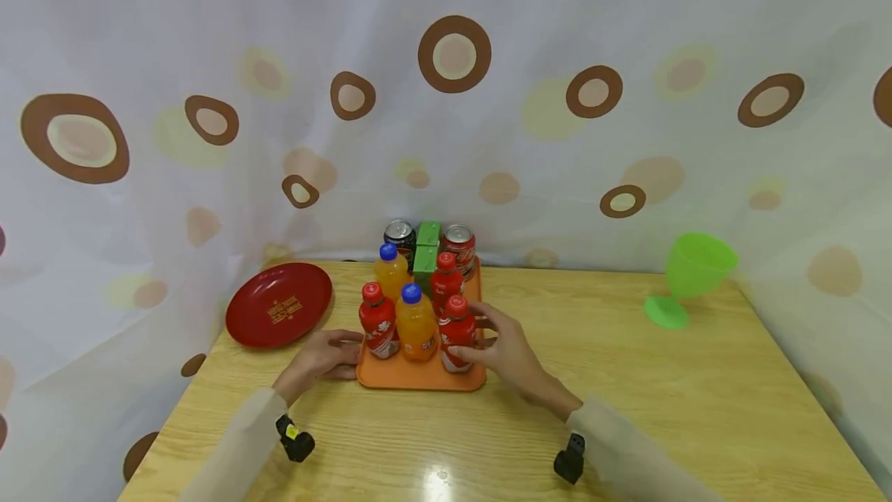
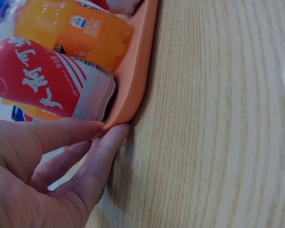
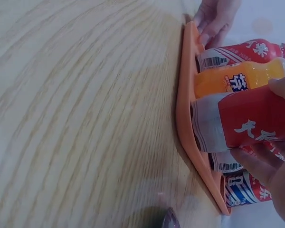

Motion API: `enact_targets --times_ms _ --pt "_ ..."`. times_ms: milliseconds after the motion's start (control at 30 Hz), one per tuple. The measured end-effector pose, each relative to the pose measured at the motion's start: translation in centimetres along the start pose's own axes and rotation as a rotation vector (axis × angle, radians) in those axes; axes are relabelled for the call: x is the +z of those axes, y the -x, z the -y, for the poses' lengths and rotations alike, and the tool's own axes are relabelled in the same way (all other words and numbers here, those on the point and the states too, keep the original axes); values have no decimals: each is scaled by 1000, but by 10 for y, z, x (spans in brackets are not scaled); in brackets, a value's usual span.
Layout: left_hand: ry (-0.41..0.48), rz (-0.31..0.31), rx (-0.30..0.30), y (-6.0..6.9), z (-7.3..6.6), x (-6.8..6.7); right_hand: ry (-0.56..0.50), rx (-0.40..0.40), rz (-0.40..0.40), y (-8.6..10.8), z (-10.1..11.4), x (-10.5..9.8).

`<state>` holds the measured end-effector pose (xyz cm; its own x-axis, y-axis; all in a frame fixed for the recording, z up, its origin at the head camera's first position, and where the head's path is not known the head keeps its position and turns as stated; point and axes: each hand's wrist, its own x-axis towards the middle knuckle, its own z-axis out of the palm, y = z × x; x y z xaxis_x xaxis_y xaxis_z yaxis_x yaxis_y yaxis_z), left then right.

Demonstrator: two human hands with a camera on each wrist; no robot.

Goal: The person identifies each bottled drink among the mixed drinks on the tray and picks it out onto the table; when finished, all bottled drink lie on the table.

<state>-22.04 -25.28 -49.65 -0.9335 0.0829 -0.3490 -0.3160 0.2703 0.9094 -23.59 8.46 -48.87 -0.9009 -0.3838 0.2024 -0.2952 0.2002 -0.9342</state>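
Red-and-white plastic bottle [image 1: 456, 334] stands upright in the near right corner of the orange plastic tray [image 1: 421, 380], right hand [image 1: 512, 351] grasping it from the right. Left hand [image 1: 324, 356] pinches the tray's left edge.

Crowded tray [image 1: 421, 381], room in front

Hardly any gap was left between bottles [image 1: 416, 330]. The back was blocked by cans [image 1: 459, 249] and cloth [image 1: 453, 146], the sides narrowed by the left hand [image 1: 324, 359], plate [image 1: 280, 305] and right hand [image 1: 512, 351]. Passage was left along the front and rightward to the goblet [image 1: 700, 266].
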Motion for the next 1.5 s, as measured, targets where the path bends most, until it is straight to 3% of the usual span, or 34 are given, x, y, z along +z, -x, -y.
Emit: enact_targets --times_ms 200,467,800,1100,1500 --pt "26 -24 -11 -3 2 1 -15 -4 -70 3 1 -21" --pt "-13 -52 -4 -2 -3 7 60 0 -202 -2 8 -73" --pt "-65 -85 -16 -3 -6 10 178 36 -310 -17 -13 -116" --pt "-73 -97 7 -3 -7 9 191 29 -353 -38 -33 -122" --pt "-87 -88 18 -3 -6 10 227 21 -382 -60 -56 -104"
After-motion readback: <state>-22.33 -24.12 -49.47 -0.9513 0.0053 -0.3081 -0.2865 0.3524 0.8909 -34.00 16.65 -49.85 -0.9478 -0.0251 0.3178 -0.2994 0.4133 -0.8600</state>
